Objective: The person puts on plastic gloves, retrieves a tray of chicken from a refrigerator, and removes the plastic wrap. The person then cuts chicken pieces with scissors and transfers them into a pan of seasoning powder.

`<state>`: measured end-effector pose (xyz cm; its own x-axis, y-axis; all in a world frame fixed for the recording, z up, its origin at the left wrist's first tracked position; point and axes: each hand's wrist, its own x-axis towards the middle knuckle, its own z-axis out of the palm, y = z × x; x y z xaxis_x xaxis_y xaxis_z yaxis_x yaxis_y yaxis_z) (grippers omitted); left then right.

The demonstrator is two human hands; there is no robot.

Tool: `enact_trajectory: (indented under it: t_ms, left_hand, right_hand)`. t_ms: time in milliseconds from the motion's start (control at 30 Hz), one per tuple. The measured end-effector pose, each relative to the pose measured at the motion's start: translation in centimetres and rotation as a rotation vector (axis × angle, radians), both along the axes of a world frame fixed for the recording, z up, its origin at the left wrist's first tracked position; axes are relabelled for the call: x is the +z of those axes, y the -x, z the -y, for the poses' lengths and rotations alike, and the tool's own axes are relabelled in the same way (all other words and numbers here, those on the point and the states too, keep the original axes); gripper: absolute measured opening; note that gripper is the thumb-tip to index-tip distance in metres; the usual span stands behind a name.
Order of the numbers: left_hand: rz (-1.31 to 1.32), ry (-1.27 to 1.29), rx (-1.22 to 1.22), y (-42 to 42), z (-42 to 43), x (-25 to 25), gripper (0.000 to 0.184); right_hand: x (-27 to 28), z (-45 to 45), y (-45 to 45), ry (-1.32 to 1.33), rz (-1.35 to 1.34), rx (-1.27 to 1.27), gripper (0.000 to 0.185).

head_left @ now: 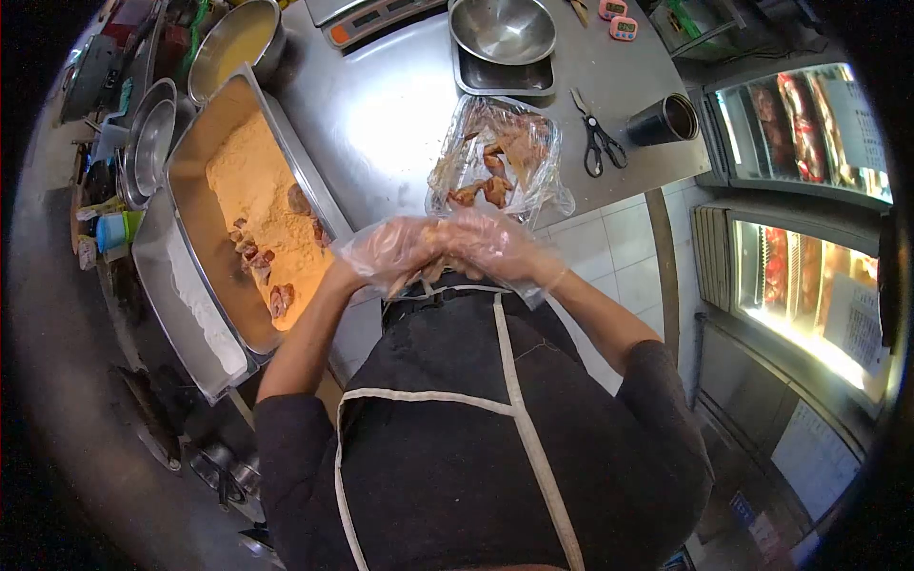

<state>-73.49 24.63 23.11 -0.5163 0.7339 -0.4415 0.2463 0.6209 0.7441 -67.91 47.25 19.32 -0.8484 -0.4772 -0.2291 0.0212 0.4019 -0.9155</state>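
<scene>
My left hand and my right hand, both in clear plastic gloves, meet in front of my waist at the table edge. Their fingers curl inward and down against each other; anything between them is hidden. Just beyond the hands lies a tray lined with plastic film, with several pieces of marinated meat in it. To the left of my left hand is a deep metal pan of orange breading powder, where raw meat pieces lie partly coated.
White powder fills another metal pan at the left. A bowl of yellow liquid, a scale and a steel bowl stand further back. Scissors and a black cup are on the right. Lit refrigerators flank the right side.
</scene>
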Motion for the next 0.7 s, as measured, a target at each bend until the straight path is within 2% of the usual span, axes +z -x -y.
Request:
enact_trajectory:
  t_ms: [67,100,133,167,200,233,267,333,367,400,433,467,533,567,600,633,667,700]
  left_hand:
    - [0.127,0.010,-0.060,-0.1,0.0,4.0,0.050]
    - [0.231,0.056,-0.085,-0.2,-0.5,6.6,0.044]
    - [0.330,0.102,-0.109,-0.5,-0.6,7.9,0.037]
    - [0.328,0.100,-0.106,-1.3,-0.2,8.1,0.037]
    - [0.115,-0.031,-0.175,-2.1,0.5,8.4,0.033]
    - [0.009,-0.099,-0.214,-2.5,0.7,8.4,0.031]
    - [-0.104,-0.163,-0.246,-3.0,0.9,8.4,0.028]
    - [-0.068,-0.238,-0.238,-3.5,0.9,8.1,0.028]
    - [-0.042,-0.040,-0.236,-2.9,0.5,9.7,0.028]
    - [-0.045,-0.040,-0.226,-2.8,0.7,8.1,0.028]
    - [-0.045,-0.080,-0.149,-2.8,0.9,5.1,0.029]
    - [-0.043,-0.118,-0.077,-2.6,1.1,3.3,0.031]
    - [0.081,-0.218,0.054,-2.6,-0.4,2.6,0.035]
    - [0.114,-0.283,0.257,-2.9,-1.0,1.9,0.034]
    - [0.146,-0.346,0.457,-3.0,-1.7,1.4,0.033]
    - [0.233,-0.400,0.574,-3.5,-2.2,1.2,0.026]
    - [0.237,-0.401,0.567,-3.4,-2.6,0.9,0.026]
    - [0.302,-0.464,0.669,-3.6,-2.8,0.7,0.023]
  right_hand:
    - [-0.8,-0.2,-0.4,0.027,-0.205,0.204,0.046]
    - [0.6,-0.3,-0.5,0.058,-0.514,0.294,0.043]
    - [3.3,-0.6,-0.1,0.058,-0.514,0.298,0.043]
    - [6.5,-1.1,0.4,0.090,-0.209,0.394,0.042]
    - [8.2,-1.2,0.4,0.118,0.099,0.482,0.041]
    - [7.9,-0.8,-0.3,0.166,-0.128,0.456,0.039]
    - [7.4,-1.0,-0.8,0.163,-0.130,0.456,0.039]
    - [6.6,-1.9,-1.3,0.109,-0.136,0.504,0.034]
    - [6.7,-2.0,-1.1,0.108,-0.137,0.511,0.034]
    - [6.8,-2.1,-0.7,0.174,-0.246,0.395,0.030]
    - [6.9,-2.1,-0.3,0.243,-0.351,0.278,0.027]
    - [6.4,-2.0,0.3,0.247,-0.351,0.284,0.027]
    - [5.0,-2.0,1.5,0.071,-0.532,0.224,0.030]
    - [5.7,-1.6,1.1,-0.047,-0.440,0.135,0.035]
    - [5.6,-0.8,0.9,-0.052,-0.440,0.129,0.035]
    - [5.3,0.1,0.7,0.040,-0.466,-0.020,0.034]
    - [4.9,0.5,0.5,0.133,-0.490,-0.169,0.034]
    - [4.4,0.5,0.4,0.071,-0.443,-0.159,0.034]
